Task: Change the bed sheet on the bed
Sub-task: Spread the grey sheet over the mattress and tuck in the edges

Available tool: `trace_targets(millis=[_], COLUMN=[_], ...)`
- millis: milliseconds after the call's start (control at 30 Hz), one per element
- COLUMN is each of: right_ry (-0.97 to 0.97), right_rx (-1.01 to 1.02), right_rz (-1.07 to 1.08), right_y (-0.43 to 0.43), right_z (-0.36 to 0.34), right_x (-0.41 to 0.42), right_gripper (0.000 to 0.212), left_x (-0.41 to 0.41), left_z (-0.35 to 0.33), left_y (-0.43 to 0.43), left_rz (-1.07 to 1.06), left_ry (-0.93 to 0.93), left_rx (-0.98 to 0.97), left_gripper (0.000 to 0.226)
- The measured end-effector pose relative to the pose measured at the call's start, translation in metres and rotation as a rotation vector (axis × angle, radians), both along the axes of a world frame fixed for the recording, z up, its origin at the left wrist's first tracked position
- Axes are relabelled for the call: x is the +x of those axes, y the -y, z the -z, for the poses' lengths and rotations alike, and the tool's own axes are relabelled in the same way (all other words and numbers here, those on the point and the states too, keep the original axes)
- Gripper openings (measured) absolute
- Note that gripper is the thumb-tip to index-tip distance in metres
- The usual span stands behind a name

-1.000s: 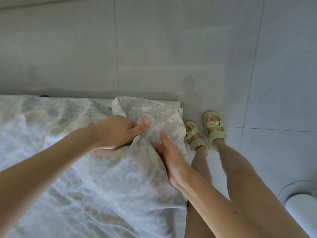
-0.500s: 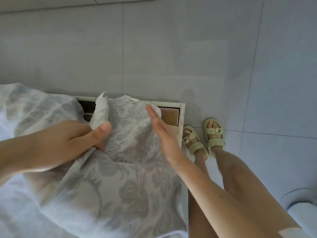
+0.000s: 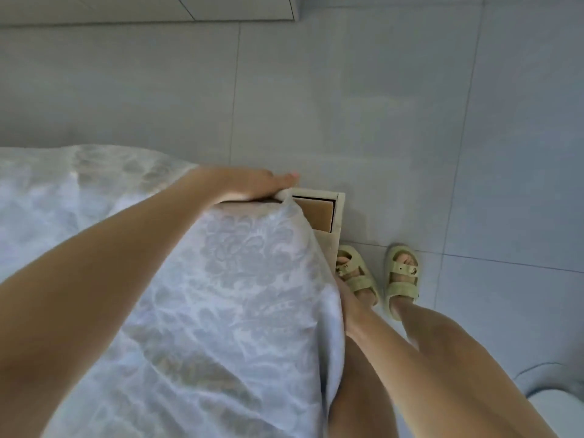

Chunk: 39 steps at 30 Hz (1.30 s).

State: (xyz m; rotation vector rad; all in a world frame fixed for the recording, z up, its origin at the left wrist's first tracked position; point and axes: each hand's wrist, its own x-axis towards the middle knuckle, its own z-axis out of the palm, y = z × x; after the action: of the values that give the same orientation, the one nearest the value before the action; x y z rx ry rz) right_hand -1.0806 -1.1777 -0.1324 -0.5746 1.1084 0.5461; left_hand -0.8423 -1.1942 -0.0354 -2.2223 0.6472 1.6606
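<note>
Since half a second ago our left hand [image 3: 249,184] has left the loose fold it was lifting and gone out to the far corner of the bed, while our right hand [image 3: 347,306] has dropped from above the cloth to the near side of the mattress. We now see the bed sheet [image 3: 227,311], pale with a grey flower pattern, pulled over the mattress and hanging down the side next to our legs. Our left hand lies on its far corner with the fingers stretched out and close together, pressing the cloth down at the edge; we cannot tell whether the thumb catches any fabric underneath. Our right hand is low against the sheet's hanging edge, mostly hidden behind it, so we cannot tell how its fingers are set. Past the sheet's corner the cream bed frame [image 3: 338,216] shows bare, with a brown board [image 3: 319,213] inside it. Our feet in pale green sandals [image 3: 403,279] stand on the grey tiled floor [image 3: 410,121] just beside the frame. A white rounded object [image 3: 562,409] sits at the lower right edge.
</note>
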Motion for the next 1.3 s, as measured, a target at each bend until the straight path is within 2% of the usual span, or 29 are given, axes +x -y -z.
trace_targets(millis=[33,67,133,267,333,433,500,667,767,800,900,1000,1067,1133,1233,1300], right_ry=[-0.067,-0.114,-0.156,-0.089,-0.063,-0.175,-0.169,0.04,0.1,0.102,0.082,0.127,0.132,0.1,0.033,-0.017], right_rx=[0.038,-0.016,-0.148,-0.451,-0.483,-0.542,-0.456,-0.158,-0.032,0.028,0.173,0.332,0.41,0.43,0.32,0.226], right_rz=[0.088,0.136,0.101,0.042,0.063,0.015,0.106,0.317,0.36,0.384,0.365,0.272,0.261,0.313,0.38,0.406], right_y=[0.015,0.03,0.06,0.084,0.074,0.038,0.016,0.001,-0.01,-0.011,-0.002,-0.004,-0.011,-0.006,0.013,0.025], right_z=[0.006,0.009,0.015,0.008,-0.004,-0.014,-0.018,-0.042,-0.032,-0.029,-0.025,-0.022,-0.019,-0.01,0.014,0.026], right_x=[-0.002,-0.003,-0.003,0.004,-0.003,-0.031,-0.041,-0.03,-0.031,-0.031,-0.017,0.003,0.009,0.01,0.01,0.01], right_gripper=[0.037,0.049,0.062,0.051,0.042,0.034,0.032,0.025,0.052,0.054,0.055,0.063,0.071,0.075,0.072,0.07], left_x=[-0.006,-0.006,-0.01,-0.005,0.0,0.01,0.014,0.011,0.018,0.023,0.036,0.054,0.062,0.056,0.03,0.02], left_z=[0.006,0.018,0.038,0.057,0.057,0.055,0.054,0.06,0.055,0.053,0.042,0.039,0.04,0.045,0.068,0.082], left_y=[0.01,0.017,0.029,0.033,0.03,0.021,0.013,0.01,0.003,-0.001,-0.018,-0.041,-0.049,-0.044,-0.013,0.005], left_rz=[0.013,0.001,0.007,-0.062,-0.131,-0.149,-0.151,-0.117,-0.201,-0.232,-0.337,-0.422,-0.467,-0.46,-0.431,-0.429], left_ry=[0.009,-0.012,0.007,-0.033,-0.062,-0.006,-0.013,-0.033,-0.086,-0.096,-0.129,-0.24,-0.254,-0.199,-0.066,-0.06], left_rx=[-0.012,-0.003,0.044,0.061,0.003,-0.078,-0.055,0.029,0.065,0.057,0.0,-0.01,-0.023,-0.039,-0.019,0.05], left_gripper=[0.071,0.072,0.072,0.074,0.073,0.069,0.069,0.072,0.075,0.075,0.079,0.097,0.096,0.084,0.056,0.053])
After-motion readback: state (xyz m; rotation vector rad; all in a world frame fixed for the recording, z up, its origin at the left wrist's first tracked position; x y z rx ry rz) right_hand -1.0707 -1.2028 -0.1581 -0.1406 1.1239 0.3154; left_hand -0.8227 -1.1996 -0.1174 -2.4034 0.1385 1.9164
